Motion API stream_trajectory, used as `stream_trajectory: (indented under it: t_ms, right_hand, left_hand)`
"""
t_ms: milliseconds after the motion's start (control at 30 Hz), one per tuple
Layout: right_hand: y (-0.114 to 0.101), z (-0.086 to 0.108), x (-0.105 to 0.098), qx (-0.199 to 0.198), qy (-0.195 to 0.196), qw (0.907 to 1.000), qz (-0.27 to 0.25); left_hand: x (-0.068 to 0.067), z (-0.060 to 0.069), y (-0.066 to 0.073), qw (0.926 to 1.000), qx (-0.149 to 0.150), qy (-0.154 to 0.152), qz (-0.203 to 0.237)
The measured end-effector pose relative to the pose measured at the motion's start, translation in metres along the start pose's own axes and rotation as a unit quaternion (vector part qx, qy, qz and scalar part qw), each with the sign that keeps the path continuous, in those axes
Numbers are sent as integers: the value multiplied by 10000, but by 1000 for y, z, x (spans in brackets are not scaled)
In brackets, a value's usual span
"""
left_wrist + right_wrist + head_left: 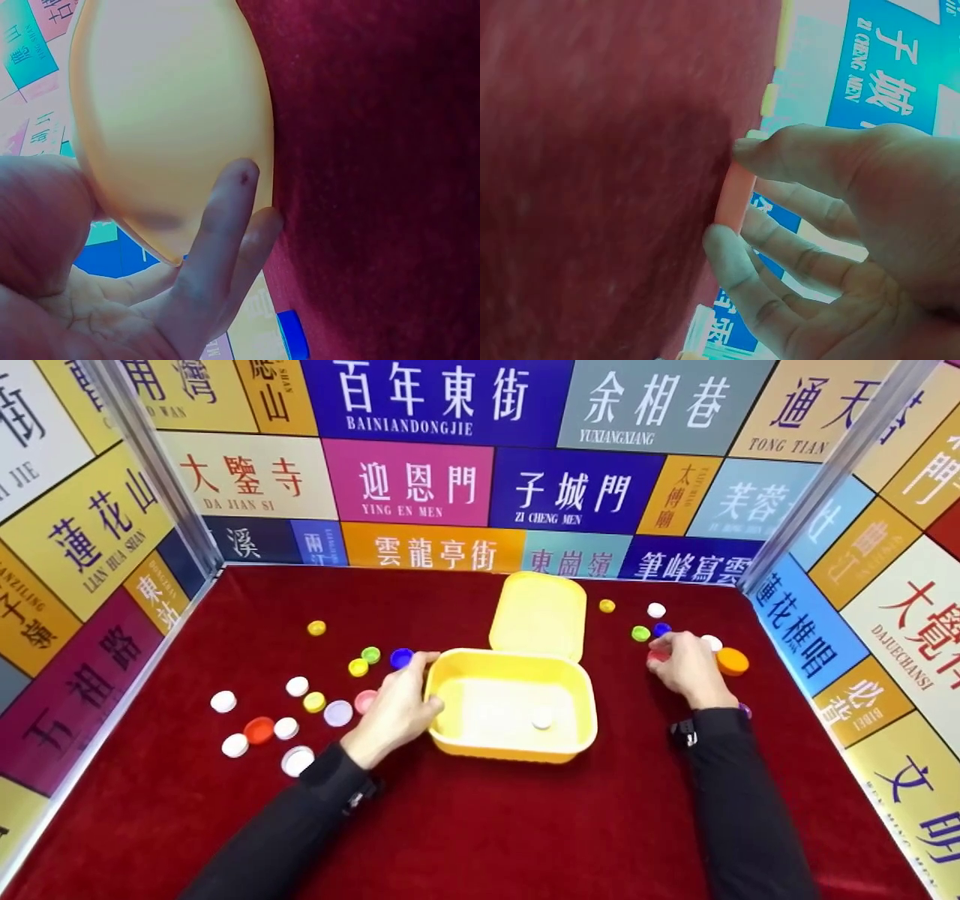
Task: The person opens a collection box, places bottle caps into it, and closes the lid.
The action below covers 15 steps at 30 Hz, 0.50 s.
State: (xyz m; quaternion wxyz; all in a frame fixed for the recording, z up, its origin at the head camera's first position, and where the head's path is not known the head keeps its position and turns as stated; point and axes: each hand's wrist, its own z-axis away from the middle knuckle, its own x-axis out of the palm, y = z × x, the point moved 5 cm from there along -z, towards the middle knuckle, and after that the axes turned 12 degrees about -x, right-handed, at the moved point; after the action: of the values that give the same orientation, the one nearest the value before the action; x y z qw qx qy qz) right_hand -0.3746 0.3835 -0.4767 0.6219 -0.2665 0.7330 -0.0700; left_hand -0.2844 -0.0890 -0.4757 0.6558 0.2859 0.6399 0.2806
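Observation:
A yellow plastic box (510, 746) stands on the red cloth with a white bottle cap (541, 718) inside. My left hand (397, 701) grips its left end, thumb at the rim. The left wrist view shows fingertips (241, 176) against the box's outer wall (172, 97). At the right, my right hand (691, 667) pinches a pink bottle cap (658, 656) between thumb and a finger. From the right wrist this cap (736, 196) appears edge-on, close to the cloth. Blue (661, 629) and green (640, 634) caps lie just beyond that hand.
Behind the box lies its yellow lid (538, 615). Several loose caps are scattered on the left, among them a red cap (259, 730) and a lilac cap (337, 713). An orange cap (733, 661) sits right of my right hand. Printed panels (416, 484) wall in the red tabletop (480, 825).

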Motion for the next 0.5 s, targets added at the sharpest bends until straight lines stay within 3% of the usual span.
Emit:
stream_trajectory:
  t_ms: [500]
  right_hand:
    - [-37,-2,-10,-142,106,9998,98]
  left_hand:
    - [-1,0,1,9999,-75,-58,-41]
